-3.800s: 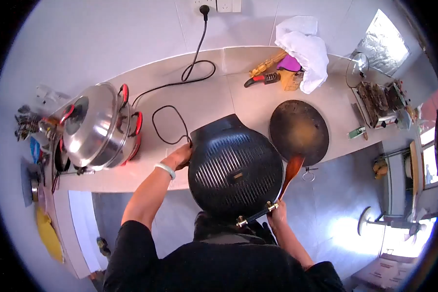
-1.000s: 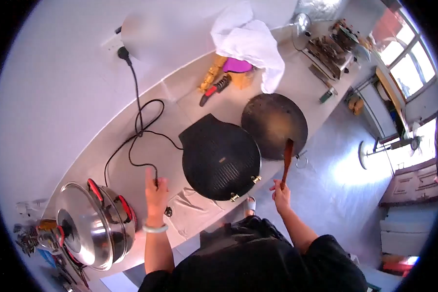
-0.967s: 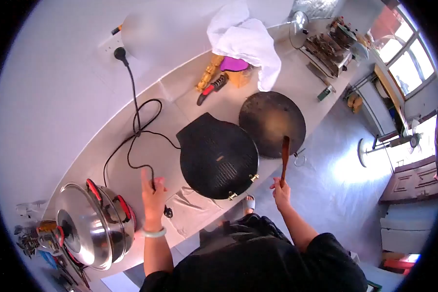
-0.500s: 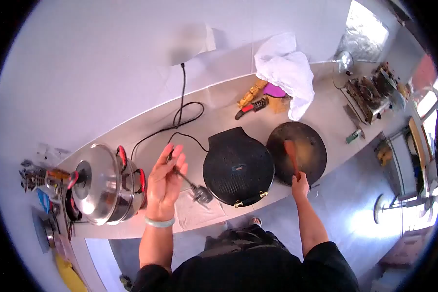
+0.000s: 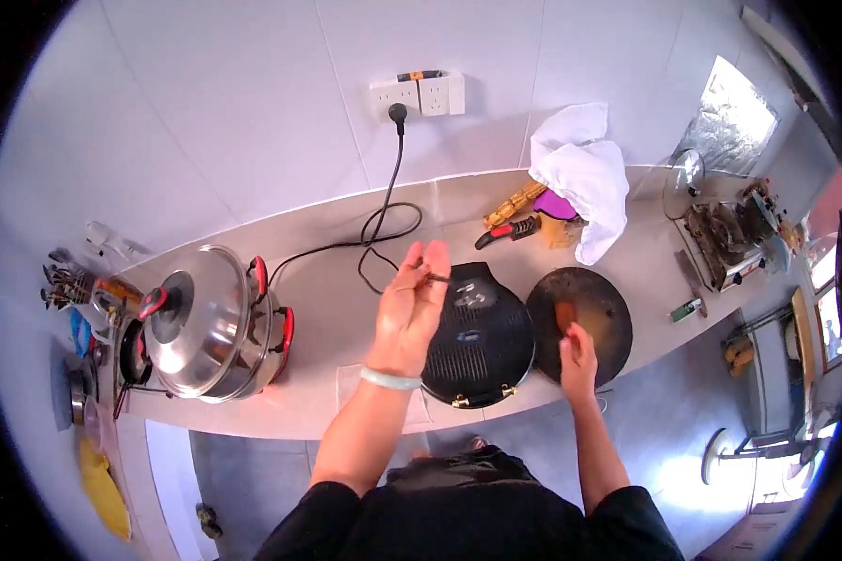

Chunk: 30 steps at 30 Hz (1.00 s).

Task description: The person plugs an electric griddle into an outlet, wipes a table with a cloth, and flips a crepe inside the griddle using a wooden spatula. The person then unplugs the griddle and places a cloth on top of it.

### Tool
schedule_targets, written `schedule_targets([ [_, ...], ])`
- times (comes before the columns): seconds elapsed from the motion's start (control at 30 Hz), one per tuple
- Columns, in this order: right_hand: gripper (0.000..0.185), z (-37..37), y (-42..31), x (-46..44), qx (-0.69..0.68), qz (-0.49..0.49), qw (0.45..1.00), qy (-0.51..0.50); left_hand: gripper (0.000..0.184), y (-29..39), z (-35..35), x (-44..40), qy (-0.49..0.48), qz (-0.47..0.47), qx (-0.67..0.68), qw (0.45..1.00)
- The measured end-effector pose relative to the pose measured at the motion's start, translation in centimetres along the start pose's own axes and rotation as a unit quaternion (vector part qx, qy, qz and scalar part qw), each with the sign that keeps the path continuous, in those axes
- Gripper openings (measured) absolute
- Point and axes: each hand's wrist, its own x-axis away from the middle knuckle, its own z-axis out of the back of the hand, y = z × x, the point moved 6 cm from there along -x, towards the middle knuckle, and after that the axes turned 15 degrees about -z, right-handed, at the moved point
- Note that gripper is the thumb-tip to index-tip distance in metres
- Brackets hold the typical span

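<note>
Raised over the counter, my left hand (image 5: pixel 410 309) is closed on a black power cord (image 5: pixel 428 273); the blurred plug (image 5: pixel 474 295) hangs at its end, over the black round appliance (image 5: pixel 482 341). The lid of that appliance is down, with a handle on brass-coloured fittings at its front edge. My right hand (image 5: pixel 578 360) grips a brown wooden spatula (image 5: pixel 565 316), its blade over the dark round pan (image 5: pixel 612 323) to the right of the appliance.
At the left stands a steel steamer pot (image 5: pixel 206 327) with red handles. Another black plug (image 5: pixel 399 113) sits in the wall socket. A white cloth (image 5: pixel 585 178), a red-and-black tool (image 5: pixel 507 232) and a stove (image 5: pixel 720 238) lie along the counter (image 5: pixel 318 309).
My left hand has let go of the appliance's side, picked up the cord with the plug and lifted it rightward. The appliance is lower on the counter; the spatula has moved further over the pan.
</note>
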Motion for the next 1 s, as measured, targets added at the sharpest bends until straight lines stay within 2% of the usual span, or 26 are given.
schedule_targets([
  [0.07,0.043,-3.2,-8.6,1.1,-0.061,0.038,0.994,-0.084,0.040,-1.5,0.4,-1.2,0.015,0.013,-0.001,1.000],
  [0.1,0.045,-4.7,-12.3,1.5,-0.042,0.082,0.991,-0.099,0.042,-2.3,0.8,-2.1,0.000,0.022,0.000,1.000],
  [0.13,0.046,-6.2,-15.3,1.9,-0.024,0.126,0.985,-0.113,0.042,-2.8,0.5,-2.2,0.001,0.034,0.009,0.999],
  [0.2,0.048,-9.2,-18.3,1.9,-0.061,0.134,0.979,-0.141,0.043,-3.8,-0.3,-2.7,-0.001,0.058,0.026,0.998],
  [0.23,0.048,-10.4,-18.8,1.4,-0.078,0.130,0.978,-0.147,0.045,-4.2,-0.3,-3.1,0.006,0.072,0.042,0.997],
  [0.3,0.045,-12.5,-19.2,0.6,-0.150,0.108,0.970,-0.156,0.036,-4.6,-0.4,-3.4,0.019,0.083,0.024,0.996],
  [0.37,0.043,-13.5,-20.3,0.2,-0.212,0.133,0.958,-0.141,0.035,-4.9,-0.2,-3.7,0.023,0.105,0.022,0.994],
  [0.47,0.042,-14.6,-20.9,-0.3,-0.268,0.142,0.942,-0.145,0.041,-5.0,-0.1,-4.7,-0.045,0.128,0.018,0.991],
  [0.5,0.043,-15.0,-20.9,-0.3,-0.267,0.141,0.944,-0.133,0.032,-4.9,-0.1,-4.8,-0.054,0.127,-0.008,0.990],
  [0.57,0.044,-15.5,-22.1,-0.6,-0.241,0.169,0.949,-0.114,0.026,-4.7,-0.3,-5.5,-0.071,0.147,-0.045,0.986],
  [0.63,0.044,-16.0,-22.8,-1.6,-0.223,0.157,0.954,-0.127,0.020,-5.1,0.2,-6.6,-0.107,0.161,-0.065,0.979],
  [0.73,0.041,-16.4,-23.5,-3.7,-0.196,0.135,0.962,-0.130,0.032,-5.1,0.8,-7.7,-0.162,0.185,-0.073,0.966],
  [0.77,0.040,-16.7,-23.4,-5.0,-0.197,0.133,0.962,-0.134,0.037,-5.1,1.9,-8.0,-0.110,0.169,-0.112,0.973],
  [0.87,0.037,-17.9,-23.2,-9.3,-0.177,0.137,0.967,-0.119,0.038,-1.5,3.0,-5.8,-0.086,0.107,-0.166,0.977],
  [0.93,0.035,-18.7,-23.3,-12.0,-0.137,0.110,0.980,-0.098,0.036,1.4,4.7,-3.5,-0.085,0.104,-0.181,0.974],
  [0.97,0.035,-19.4,-23.5,-13.8,-0.158,0.143,0.973,-0.085,0.037,2.6,6.6,-2.4,-0.085,0.120,-0.181,0.972],
  [1.0,0.036,-20.0,-23.2,-15.6,-0.113,0.150,0.980,-0.066,0.037,3.7,8.8,-1.3,-0.087,0.136,-0.182,0.970],
])
